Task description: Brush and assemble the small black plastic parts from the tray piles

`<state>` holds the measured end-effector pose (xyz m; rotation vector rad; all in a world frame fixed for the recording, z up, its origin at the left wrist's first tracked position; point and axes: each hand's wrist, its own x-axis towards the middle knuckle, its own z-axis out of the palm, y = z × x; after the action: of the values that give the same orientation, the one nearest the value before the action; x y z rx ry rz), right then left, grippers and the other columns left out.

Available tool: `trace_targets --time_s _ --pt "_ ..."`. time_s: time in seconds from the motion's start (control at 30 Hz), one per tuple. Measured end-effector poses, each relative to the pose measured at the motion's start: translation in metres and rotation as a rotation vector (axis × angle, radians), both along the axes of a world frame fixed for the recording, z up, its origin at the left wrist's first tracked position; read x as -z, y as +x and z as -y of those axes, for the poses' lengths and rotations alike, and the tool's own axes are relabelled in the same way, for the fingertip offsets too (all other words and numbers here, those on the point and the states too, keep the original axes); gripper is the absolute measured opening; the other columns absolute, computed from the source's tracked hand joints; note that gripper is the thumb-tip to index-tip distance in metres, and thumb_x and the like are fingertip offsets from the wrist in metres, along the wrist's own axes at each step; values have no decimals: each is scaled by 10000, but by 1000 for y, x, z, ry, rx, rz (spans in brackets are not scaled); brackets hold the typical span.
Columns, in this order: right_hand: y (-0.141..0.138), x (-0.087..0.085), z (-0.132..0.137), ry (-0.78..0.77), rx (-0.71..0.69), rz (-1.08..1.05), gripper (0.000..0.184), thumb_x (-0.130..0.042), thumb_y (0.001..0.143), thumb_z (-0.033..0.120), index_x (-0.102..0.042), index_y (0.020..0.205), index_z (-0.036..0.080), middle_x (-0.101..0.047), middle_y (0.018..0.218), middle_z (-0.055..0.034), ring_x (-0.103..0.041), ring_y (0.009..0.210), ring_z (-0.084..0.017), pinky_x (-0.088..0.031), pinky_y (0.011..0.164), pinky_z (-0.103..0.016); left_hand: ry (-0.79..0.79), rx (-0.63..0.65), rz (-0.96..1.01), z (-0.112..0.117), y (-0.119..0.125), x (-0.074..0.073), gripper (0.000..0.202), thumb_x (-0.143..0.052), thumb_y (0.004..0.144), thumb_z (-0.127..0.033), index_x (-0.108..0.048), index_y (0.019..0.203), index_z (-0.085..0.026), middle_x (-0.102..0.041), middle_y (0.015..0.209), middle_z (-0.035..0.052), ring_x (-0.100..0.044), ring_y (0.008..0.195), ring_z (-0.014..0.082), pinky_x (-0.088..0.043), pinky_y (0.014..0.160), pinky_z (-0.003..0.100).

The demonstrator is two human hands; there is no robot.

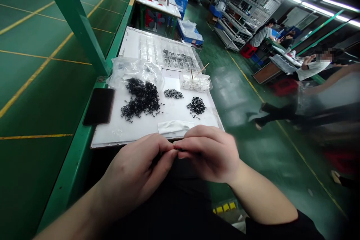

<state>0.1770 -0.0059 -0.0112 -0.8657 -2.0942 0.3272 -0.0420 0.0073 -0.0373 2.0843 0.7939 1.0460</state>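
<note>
The person's left hand (140, 163) and right hand (212, 150) meet in front of the near edge of the white tabletop (112, 135). Thumb and forefinger of each hand are pinched together, and the grip of both closes on a small dark piece (179, 149) at the meeting point; the fingers cover most of it, so its shape cannot be told.

Just beyond the hands, a folded white cloth (173, 126) lies along the near edge. Behind it sit three heaps of little black parts: a large tangled heap (143, 99) on the left, a small heap (173, 93) in the middle and another compact heap (196, 105) on the right, with a few loose parts at its near side. A crumpled clear bag (132, 69) lies behind and against the large heap. Left of that heap, a dark flat slab (99, 107), like a phone, reaches over the tabletop's left edge towards the green rail (67, 180).

Behind the small heaps stands a clear box (195, 82) of white material with two thin sticks poking up. Farther back lie clear divided trays (147, 47), the right-hand one bearing dark parts. A green post (74, 18) rises at the left.
</note>
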Motion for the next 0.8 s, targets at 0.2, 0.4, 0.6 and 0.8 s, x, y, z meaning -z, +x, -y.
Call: trace_targets --time_s 0.2,0.4,0.6,0.8 --pt "3 24 -19 -76 -72 -98 96 -667 1028 236 -729 1068 175 -704 865 -51 -676 769 -140 -574 692 -241 -33 -76 -54 -12 5 20 107 -618 1040 -256 -674 954 -228 -730 790 -18 -673 662 154 -486 592 256" --pt "7 62 -31 -146 17 -67 133 -598 1026 201 -719 992 157 -682 830 -47 -644 745 -147 -524 675 -262 -128 -73 -142 -29 13 43 190 -584 1065 -321 -684 943 -215 -754 824 13 -702 712 177 -486 605 271" --pt "3 67 -30 -69 71 -133 126 -619 1038 202 -734 1068 161 -730 903 -69 -693 817 -155 -571 736 -266 -54 -79 -155 -34 14 41 178 -554 1075 -283 -654 947 -210 -731 827 17 -696 724 183 -504 648 283" --pt "-5 29 -5 52 14 -221 178 -675 1046 271 -743 1147 141 -744 937 -92 -705 845 -149 -597 754 -245 93 42 -78 -14 1 10 148 -568 1037 -99 -598 1009 -242 -649 839 -42 -625 706 107 -472 659 217"
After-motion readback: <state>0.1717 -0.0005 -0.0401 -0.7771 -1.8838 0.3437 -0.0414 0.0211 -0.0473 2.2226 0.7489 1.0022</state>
